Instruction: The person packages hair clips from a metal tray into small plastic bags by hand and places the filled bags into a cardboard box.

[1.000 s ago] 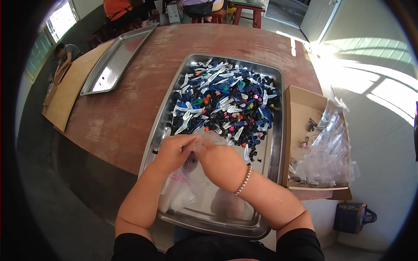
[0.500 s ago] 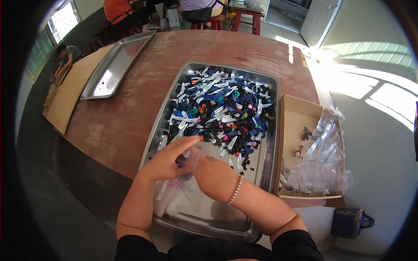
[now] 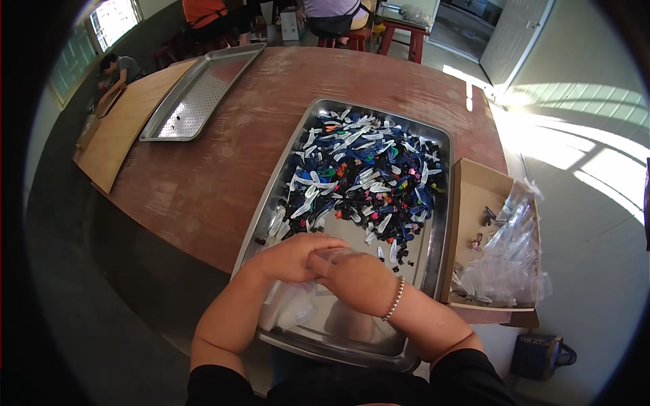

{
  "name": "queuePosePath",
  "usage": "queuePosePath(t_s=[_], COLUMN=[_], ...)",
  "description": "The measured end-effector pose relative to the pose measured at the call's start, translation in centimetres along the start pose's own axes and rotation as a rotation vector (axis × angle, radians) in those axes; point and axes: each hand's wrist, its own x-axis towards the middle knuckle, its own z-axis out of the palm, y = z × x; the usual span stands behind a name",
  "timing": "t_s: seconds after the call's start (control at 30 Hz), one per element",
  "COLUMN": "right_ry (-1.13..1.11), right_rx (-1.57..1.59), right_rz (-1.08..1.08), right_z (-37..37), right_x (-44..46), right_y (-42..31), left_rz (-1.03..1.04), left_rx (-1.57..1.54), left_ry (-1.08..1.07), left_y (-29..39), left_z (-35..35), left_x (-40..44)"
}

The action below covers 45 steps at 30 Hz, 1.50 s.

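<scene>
My left hand [image 3: 295, 258] and my right hand [image 3: 357, 281] meet over the near part of a metal tray [image 3: 443, 203]. Both are closed on a small clear plastic bag [image 3: 333, 254], mostly hidden between the fingers; its contents do not show. Just beyond lies a heap of hair clips [image 3: 365, 169], white, blue and black, mixed with small black claw clips and bright flower pieces. Under my left hand, more clear plastic bags [image 3: 290, 306] rest on the tray's bottom. A beaded bracelet circles my right wrist.
Right of the tray, a cardboard box [image 3: 467, 203] holds clear bags [image 3: 504, 264] and a few clips. A perforated metal tray [image 3: 203, 95] and a wooden board [image 3: 128, 125] lie at the left. Other people sit beyond the table, and a dark bag [image 3: 535, 356] stands on the floor.
My hands have closed together around the bag, where before the left fingers were spread with thumb raised. The whole view has shifted, so the tray appears farther right.
</scene>
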Motion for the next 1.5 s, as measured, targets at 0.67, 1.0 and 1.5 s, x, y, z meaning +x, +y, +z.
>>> queuePosePath(t_s=[0.67, 1.0, 1.5], right_ry=[0.526, 0.081, 0.285], right_rx=[0.4, 0.121, 0.096], right_rz=[0.058, 0.145, 0.096], right_z=[-2.5, 4.9, 8.4], right_x=[0.3, 2.8, 5.2], right_y=[4.7, 4.3, 3.2], left_rz=[-0.288, -0.305, -0.31], left_rx=[-0.026, -0.069, -0.014], left_ry=[0.556, 0.753, 0.662], left_y=[-0.4, -1.7, -2.3], left_z=[-2.1, -3.4, -2.5], left_x=[-1.2, -1.4, -1.2])
